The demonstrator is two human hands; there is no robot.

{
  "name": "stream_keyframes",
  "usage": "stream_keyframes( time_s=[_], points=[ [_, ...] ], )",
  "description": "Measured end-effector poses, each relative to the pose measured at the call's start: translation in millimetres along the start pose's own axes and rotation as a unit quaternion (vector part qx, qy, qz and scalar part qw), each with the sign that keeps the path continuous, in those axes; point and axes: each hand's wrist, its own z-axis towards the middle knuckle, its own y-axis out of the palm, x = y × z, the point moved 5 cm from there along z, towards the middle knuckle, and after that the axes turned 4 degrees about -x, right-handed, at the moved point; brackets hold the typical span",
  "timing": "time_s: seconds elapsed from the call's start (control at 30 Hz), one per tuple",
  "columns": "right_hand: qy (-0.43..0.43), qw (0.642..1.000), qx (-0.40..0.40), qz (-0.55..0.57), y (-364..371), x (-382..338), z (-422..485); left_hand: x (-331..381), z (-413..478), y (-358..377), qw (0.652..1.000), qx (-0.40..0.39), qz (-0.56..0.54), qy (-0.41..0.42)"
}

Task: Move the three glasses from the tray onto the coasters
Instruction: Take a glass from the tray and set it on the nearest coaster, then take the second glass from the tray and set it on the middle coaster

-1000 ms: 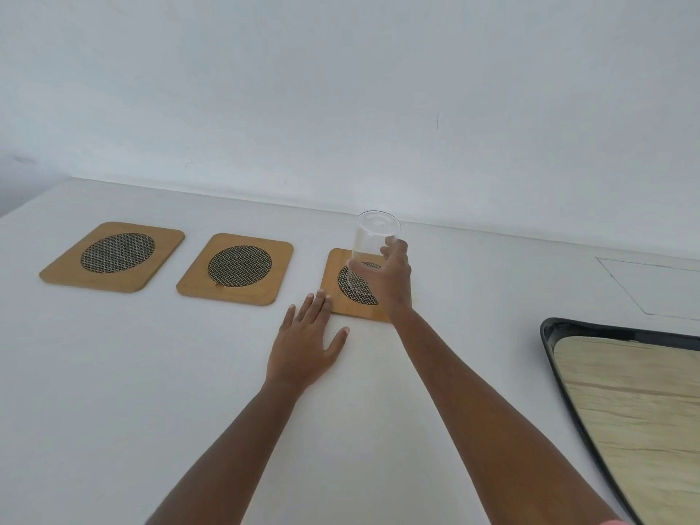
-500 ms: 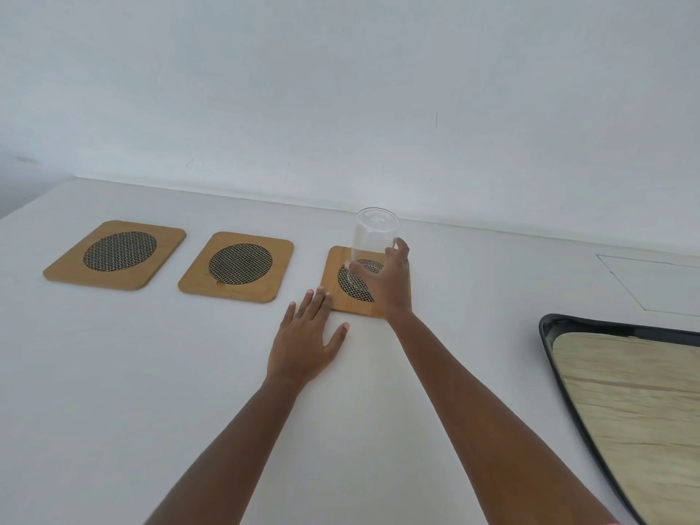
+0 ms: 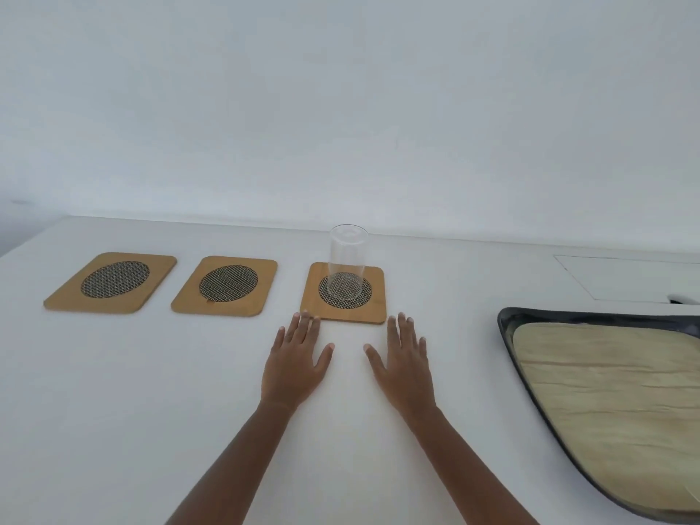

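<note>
A clear glass point(image 3: 347, 261) stands upright on the mesh centre of the right wooden coaster point(image 3: 377, 305). The middle coaster point(image 3: 265, 293) and the left coaster point(image 3: 159, 274) carry nothing. My left hand point(image 3: 294, 363) lies flat on the white table, fingers apart, its fingertips at the right coaster's front left corner. My right hand point(image 3: 403, 361) lies flat beside it, fingers spread, just in front of that coaster's right corner. Neither hand holds anything. The black-rimmed tray point(image 3: 505, 327) with a wood-pattern floor sits at the right; no glass shows on its visible part.
A white wall runs close behind the table's back edge. A rectangular outline point(image 3: 621, 276) is set into the tabletop behind the tray. The tray runs out of view at the right and bottom.
My right hand set the glass down on the right coaster, let go and drew back onto the table. My left hand stayed flat. The view shifted left a little.
</note>
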Motion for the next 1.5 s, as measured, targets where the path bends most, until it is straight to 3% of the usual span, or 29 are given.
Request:
stream_keyframes(
  time_s=[0.27,0.4,0.6,0.83,1.1,1.3,1.5],
  points=[
    [-0.004,0.997,-0.053,-0.049,-10,19,-30,59,-39,22,0.999,-0.022,0.022,-0.009],
    [-0.008,0.997,-0.077,-0.022,-27,25,-44,90,-45,29,0.999,-0.033,0.018,-0.007],
    [-0.024,0.999,-0.026,0.024,-94,49,-65,155,-49,35,0.993,-0.021,-0.116,0.029],
    [0.04,0.998,0.043,0.026,-172,120,-97,259,-59,36,0.971,0.001,-0.181,0.156],
    [0.153,0.985,0.08,-0.009,-225,217,-136,360,-81,61,0.943,-0.106,-0.18,0.261],
    [0.206,0.973,0.087,-0.05,-240,264,-158,399,-85,83,0.92,-0.238,-0.224,0.217],
    [0.227,0.969,0.09,-0.042,-239,284,-169,418,-87,94,0.899,-0.284,-0.261,0.206]
  ],
)
